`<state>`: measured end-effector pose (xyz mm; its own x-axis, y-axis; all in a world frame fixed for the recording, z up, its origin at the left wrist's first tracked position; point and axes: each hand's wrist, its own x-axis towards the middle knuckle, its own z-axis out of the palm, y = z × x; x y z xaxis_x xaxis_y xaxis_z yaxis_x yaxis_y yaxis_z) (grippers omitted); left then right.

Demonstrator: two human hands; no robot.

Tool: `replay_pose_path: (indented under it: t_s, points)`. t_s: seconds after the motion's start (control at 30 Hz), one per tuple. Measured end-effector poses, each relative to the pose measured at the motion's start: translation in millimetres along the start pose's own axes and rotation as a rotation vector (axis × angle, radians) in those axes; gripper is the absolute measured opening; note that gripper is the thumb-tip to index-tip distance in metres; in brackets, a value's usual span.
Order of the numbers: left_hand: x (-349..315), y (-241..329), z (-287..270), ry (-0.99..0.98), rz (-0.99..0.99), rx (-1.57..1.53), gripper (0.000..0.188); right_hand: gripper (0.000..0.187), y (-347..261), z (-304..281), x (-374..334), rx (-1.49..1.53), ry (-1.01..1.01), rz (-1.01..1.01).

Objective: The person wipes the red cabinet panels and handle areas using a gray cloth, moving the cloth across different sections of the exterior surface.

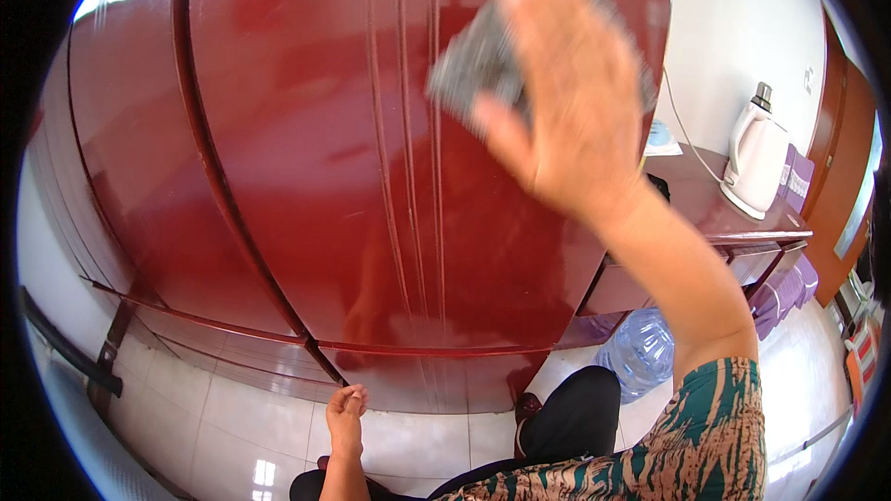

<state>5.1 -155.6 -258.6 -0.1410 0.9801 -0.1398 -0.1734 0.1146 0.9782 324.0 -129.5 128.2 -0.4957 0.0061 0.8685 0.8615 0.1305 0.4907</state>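
Observation:
My right hand (575, 102) is spread over a grey cloth (483, 56) and presses it against the upper right part of a glossy dark red cabinet door (297, 130). Both hand and cloth are blurred by motion. The cloth sticks out past the thumb and fingertips; the palm hides its middle. Low down, my left hand (346, 417) is closed, thumb and fingertips drawn together, close to the lower end of the cabinet's dark trim. Nothing shows between its fingers.
A dark red side table (687, 176) stands right of the cabinet, bearing a white electric kettle (756, 158) with a cord. Below is a clear blue plastic water bottle (640, 353). A black bar (70, 343) stands at the left. My bent knee (580, 408) is near the cabinet's base.

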Motion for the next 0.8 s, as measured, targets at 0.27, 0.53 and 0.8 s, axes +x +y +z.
replay_pose_path:
  t_s: [0.27, 0.53, 0.8]
  points:
    - [3, -8, -10, 0.01, 0.04, -0.037, 0.016, 0.078, -46, 5, 1, -0.001, -0.17, 0.087]
    - [2, -9, -15, -0.005, 0.048, -0.044, 0.015, 0.055, -138, 3, -181, 0.099, -0.565, -0.714]
    - [3, -17, -6, -0.042, 0.03, -0.004, 0.016, 0.059, -99, 15, -67, 0.336, -0.492, -0.428]
